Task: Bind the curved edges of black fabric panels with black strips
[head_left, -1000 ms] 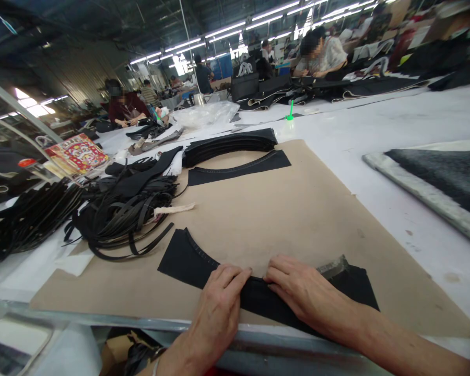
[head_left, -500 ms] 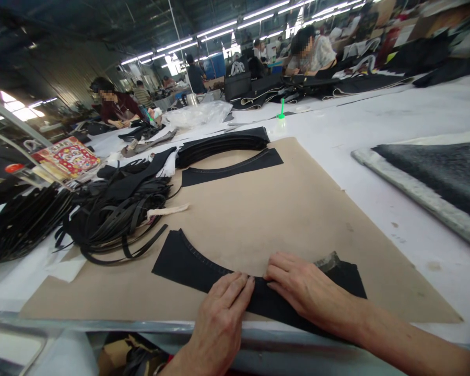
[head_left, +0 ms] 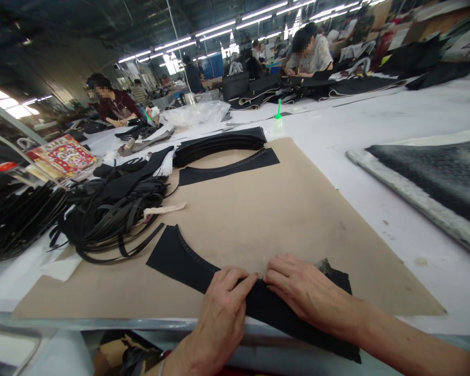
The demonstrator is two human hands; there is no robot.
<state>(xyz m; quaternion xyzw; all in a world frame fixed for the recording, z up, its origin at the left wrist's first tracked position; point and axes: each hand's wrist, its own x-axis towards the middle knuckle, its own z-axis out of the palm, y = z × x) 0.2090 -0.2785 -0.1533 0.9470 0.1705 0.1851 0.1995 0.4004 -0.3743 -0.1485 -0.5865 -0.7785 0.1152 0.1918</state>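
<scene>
A black curved piece of fabric (head_left: 182, 265) lies near the table's front edge, its right end reaching past that edge. Faint stitch-like marks run along its concave side. My left hand (head_left: 225, 305) is closed on this curved rim near the middle, thumb and fingers pressed together. Just to its right, my right hand (head_left: 297, 290) has bent fingers pinching the same rim. The fingertips of both hands are close to each other. Behind the right hand shows a small greyish item (head_left: 324, 266), partly hidden; its kind is unclear.
Brown board (head_left: 235, 209) covers the white table (head_left: 321, 141). At its back lie a stack of black curved pieces (head_left: 219, 146) and a single one (head_left: 229, 169). Black strips (head_left: 113, 219) heap on the left. A green-tipped bottle (head_left: 278, 122) stands behind; a dark furry slab (head_left: 434, 183) lies right.
The fabric's right end has swung toward me, over the table edge. My left hand has turned slightly, its thumb now at the rim. More of the grey item is covered.
</scene>
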